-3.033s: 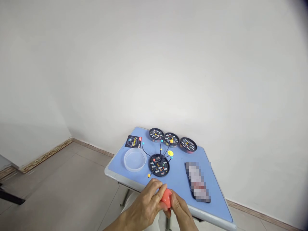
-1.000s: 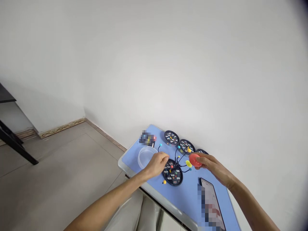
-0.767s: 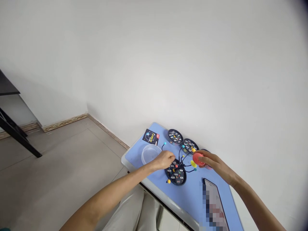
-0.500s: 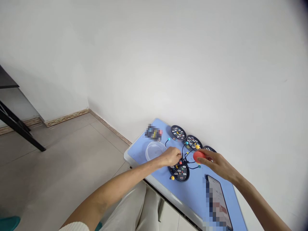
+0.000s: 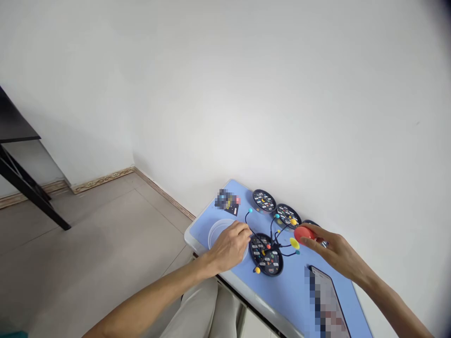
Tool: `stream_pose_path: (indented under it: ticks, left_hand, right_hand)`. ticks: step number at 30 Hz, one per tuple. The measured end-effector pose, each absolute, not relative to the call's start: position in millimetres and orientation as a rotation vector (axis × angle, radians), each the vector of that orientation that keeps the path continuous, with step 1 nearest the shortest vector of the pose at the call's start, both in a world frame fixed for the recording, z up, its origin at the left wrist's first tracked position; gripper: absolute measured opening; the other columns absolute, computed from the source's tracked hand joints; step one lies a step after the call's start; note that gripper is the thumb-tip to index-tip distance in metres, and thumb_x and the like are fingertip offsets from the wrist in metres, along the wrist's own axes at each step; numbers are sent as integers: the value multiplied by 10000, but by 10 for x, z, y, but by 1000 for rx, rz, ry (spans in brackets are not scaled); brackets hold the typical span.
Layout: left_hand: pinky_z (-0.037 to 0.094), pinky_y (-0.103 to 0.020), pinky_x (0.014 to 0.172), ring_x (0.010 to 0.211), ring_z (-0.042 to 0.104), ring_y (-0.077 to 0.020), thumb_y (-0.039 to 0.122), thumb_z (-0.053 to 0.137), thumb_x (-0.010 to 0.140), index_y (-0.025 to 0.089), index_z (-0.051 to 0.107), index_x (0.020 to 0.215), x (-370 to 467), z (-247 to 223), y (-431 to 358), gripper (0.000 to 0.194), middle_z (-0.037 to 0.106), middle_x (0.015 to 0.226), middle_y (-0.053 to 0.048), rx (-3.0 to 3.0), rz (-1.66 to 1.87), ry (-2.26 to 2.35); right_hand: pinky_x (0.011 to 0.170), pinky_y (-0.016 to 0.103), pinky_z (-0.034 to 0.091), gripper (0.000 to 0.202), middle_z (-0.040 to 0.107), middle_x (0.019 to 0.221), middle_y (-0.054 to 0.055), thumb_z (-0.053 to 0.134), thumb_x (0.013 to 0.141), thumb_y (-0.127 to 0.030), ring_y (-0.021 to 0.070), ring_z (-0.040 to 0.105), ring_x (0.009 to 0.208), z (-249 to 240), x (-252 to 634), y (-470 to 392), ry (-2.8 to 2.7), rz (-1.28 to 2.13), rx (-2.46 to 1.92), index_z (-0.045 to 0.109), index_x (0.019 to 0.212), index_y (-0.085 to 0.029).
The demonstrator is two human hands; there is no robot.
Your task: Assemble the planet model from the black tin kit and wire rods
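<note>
A black branching stand [image 5: 276,245] with coloured balls on its curved arms rises over a round black tray [image 5: 267,255] of small printed pieces. My right hand [image 5: 326,244] grips a red round object [image 5: 303,234] to the right of the stand, close to a yellow disc [image 5: 294,243]. Over the clear round container [image 5: 214,230] is my left hand [image 5: 233,246], its fingers curled together; whatever they may hold is hidden. The container's right part lies behind that hand.
More round black trays [image 5: 264,200] line the table's wall side. Dark cards [image 5: 231,209], partly pixelated, lie at the far left corner. A phone [image 5: 331,300] rests on the blue table [image 5: 275,295] at the near right. A black table [image 5: 17,119] stands at the far left.
My left hand has moved from beside the stand back to the left, over the clear container, uncovering the round tray. The red object in my right hand has shifted slightly right, and the yellow disc shows more.
</note>
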State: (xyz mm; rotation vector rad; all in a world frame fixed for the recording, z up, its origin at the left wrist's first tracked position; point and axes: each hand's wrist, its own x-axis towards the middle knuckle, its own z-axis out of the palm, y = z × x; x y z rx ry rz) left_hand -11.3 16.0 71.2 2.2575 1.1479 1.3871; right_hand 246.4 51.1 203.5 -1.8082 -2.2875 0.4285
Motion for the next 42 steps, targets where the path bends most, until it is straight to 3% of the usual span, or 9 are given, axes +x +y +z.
stream_pose_path:
  ticks: [8,15,21,25,28,33,42]
  left_hand:
    - [517,-328,785,798,615,-198,125,449,956,147,633,803,-182,736,395,240,655,801,-70,2617,1111,1280]
    - [498,-308,744,744,615,-189,119,467,949,148,622,723,-323,719,737,276,646,739,-51,2645,1023,1230]
    - [499,-351,851,917,629,-223,171,419,980,122,651,907,-227,882,638,248,680,939,-114,2511,1165,1238]
    - [525,-284,808,860,647,-163,100,379,951,152,616,1080,12,811,257,275,686,985,-75,2109,1396,1099]
    - [532,-262,754,783,642,-146,34,362,887,133,630,1072,205,681,79,341,676,949,-76,1846,1441,998]
    - [531,-274,722,720,637,-143,61,371,884,116,666,1049,415,594,195,343,657,1089,-117,1662,1256,1064]
    - [483,-235,624,595,591,-120,56,410,814,136,724,908,514,614,418,337,683,916,-54,1614,1051,1057]
  right_hand:
    - [678,322,456,482,725,850,23,487,829,-643,224,607,747,2038,2426,517,-2299,487,-1742,712,1041,-273]
    - [747,342,468,549,736,991,27,498,824,-655,257,638,881,2029,2511,521,-2244,562,-1779,662,1177,-268]
    - [890,408,470,554,730,1071,37,508,812,-664,323,621,1035,2034,2509,531,-2238,730,-1726,666,1171,-273]
    - [910,411,471,546,720,1117,30,532,804,-643,323,612,1080,2019,2501,522,-2216,790,-1739,645,1203,-289]
    - [881,392,474,537,726,1088,20,537,777,-652,313,623,1041,1988,2495,500,-2163,743,-1745,669,1150,-289]
    - [917,396,441,508,714,1092,22,530,774,-655,306,604,1059,1969,2495,461,-2089,751,-1758,673,1099,-293]
    - [847,398,467,534,721,1063,29,499,776,-687,323,611,1025,1935,2550,432,-2111,688,-1771,668,1100,-298]
